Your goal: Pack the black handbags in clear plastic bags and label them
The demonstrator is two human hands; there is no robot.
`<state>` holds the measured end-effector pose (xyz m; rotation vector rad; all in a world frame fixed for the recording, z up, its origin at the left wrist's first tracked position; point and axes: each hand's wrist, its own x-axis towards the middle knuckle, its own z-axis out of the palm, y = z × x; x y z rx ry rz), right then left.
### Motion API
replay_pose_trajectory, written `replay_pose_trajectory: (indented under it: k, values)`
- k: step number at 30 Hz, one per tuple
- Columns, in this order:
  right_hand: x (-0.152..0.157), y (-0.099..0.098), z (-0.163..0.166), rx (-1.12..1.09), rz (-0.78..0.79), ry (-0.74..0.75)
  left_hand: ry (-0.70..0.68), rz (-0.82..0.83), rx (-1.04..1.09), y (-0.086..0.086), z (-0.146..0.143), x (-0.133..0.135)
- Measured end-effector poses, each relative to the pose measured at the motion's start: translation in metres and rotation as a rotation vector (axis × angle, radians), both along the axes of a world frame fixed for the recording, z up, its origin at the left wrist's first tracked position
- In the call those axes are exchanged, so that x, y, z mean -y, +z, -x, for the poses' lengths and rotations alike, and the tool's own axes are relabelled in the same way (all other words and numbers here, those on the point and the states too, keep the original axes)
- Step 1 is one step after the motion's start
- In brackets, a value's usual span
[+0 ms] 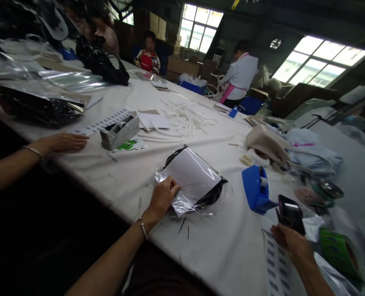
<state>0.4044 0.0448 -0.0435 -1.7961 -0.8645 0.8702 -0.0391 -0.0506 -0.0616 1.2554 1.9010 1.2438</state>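
Observation:
In front of me on the white table lies a clear plastic bag (pixel 211 211) with a black item and a flat white card (pixel 193 170) in it. My left hand (pixel 162 197) grips the bag's near left edge between thumb and fingers. Off to the right, my right hand (pixel 290 240) is at the top end of a sheet of grey-printed labels (pixel 274 263). Its fingertips are drawn together; whatever they pinch is too blurred to make out. A dark phone (pixel 291 213) lies just beyond that hand.
A blue tape dispenser (pixel 256 189) stands right of the bag. A co-worker's hand (pixel 63 142) rests at left near a grey tape dispenser (pixel 120 131). White cords (pixel 185 117) lie mid-table. A green tape roll (pixel 339 253) is at lower right. Several people work farther back.

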Motion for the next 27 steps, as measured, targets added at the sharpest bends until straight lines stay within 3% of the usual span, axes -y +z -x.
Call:
replay_pose_trajectory:
  k: [2, 4, 9, 12, 14, 17, 19, 27]
  values:
    - [0.006, 0.016, 0.013, 0.008, -0.021, 0.043, -0.001, -0.016, -0.019, 0.001, 0.000, 0.000]
    - [0.011, 0.041, 0.046, 0.058, -0.074, 0.238, -0.005, -0.027, -0.034, 0.002, -0.001, 0.001]
    - [0.027, 0.106, 0.192, 0.285, -0.048, 1.186, -0.024, -0.032, -0.043, 0.004, 0.000, 0.002]
    - [0.034, 0.115, 0.273, 0.497, -0.046, 1.528, -0.030, -0.050, -0.055, 0.006, 0.000, 0.002]
    - [0.031, 0.109, 0.310, 0.777, -0.113, 1.602, -0.032, -0.053, -0.066, 0.006, 0.000, 0.001]
    - [0.021, 0.098, 0.345, 1.278, -0.158, 1.568, -0.041, -0.042, -0.099, 0.004, 0.001, 0.001]
    - [0.015, 0.093, 0.358, 1.485, -0.120, 1.538, -0.053, -0.021, -0.137, 0.002, 0.002, 0.001]
    - [0.010, 0.086, 0.377, 1.665, 0.054, 1.556, -0.116, 0.108, -0.196, 0.005, 0.004, 0.002]
